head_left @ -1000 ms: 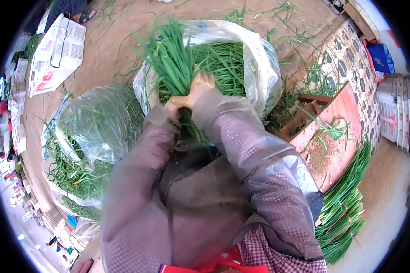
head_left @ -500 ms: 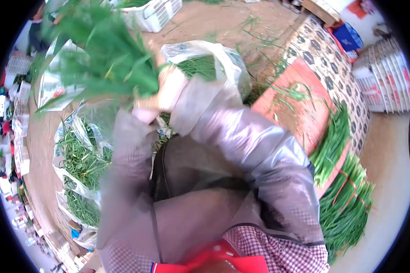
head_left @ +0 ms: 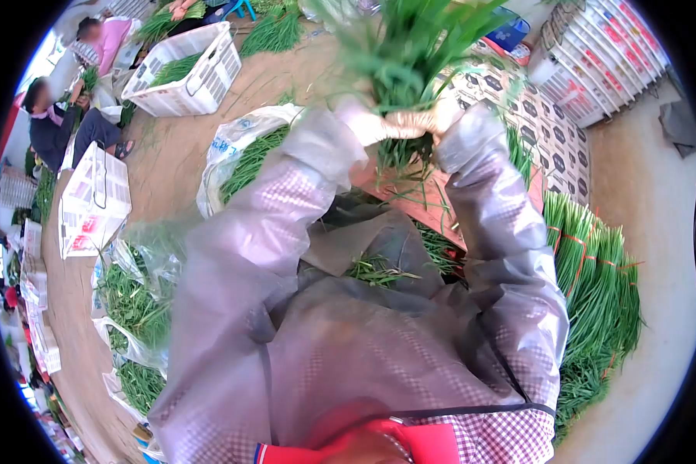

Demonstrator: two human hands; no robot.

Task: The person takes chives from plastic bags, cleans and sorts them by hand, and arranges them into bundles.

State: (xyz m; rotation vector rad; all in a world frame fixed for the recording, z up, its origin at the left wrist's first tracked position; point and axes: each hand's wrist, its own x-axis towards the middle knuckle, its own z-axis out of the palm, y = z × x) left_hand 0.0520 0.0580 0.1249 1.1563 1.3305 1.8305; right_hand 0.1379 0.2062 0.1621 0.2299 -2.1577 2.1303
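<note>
My left hand (head_left: pixel 370 126) and my right hand (head_left: pixel 444 118) are close together at the top middle of the head view, arms stretched forward. Both are closed around the lower part of a bunch of green chives (head_left: pixel 410 62), whose leaves fan upward and are blurred by motion. Some stalks hang below my fingers, over a reddish board (head_left: pixel 433 205). Loose green scraps (head_left: pixel 379 271) lie on the grey apron (head_left: pixel 340 305) over my lap.
Plastic bags of greens (head_left: pixel 135 298) stand left, another bag (head_left: pixel 213 166) nearer the middle. White crates (head_left: pixel 93 205) sit beyond, with seated people (head_left: pixel 50 124) at work. Right are banded chive bundles (head_left: pixel 595 263), a patterned mat (head_left: pixel 549 147) and stacked white crates (head_left: pixel 595 62).
Both hands have swung the chives from the upper left to the top middle, over the red board. My view has turned too, showing more of the seated people.
</note>
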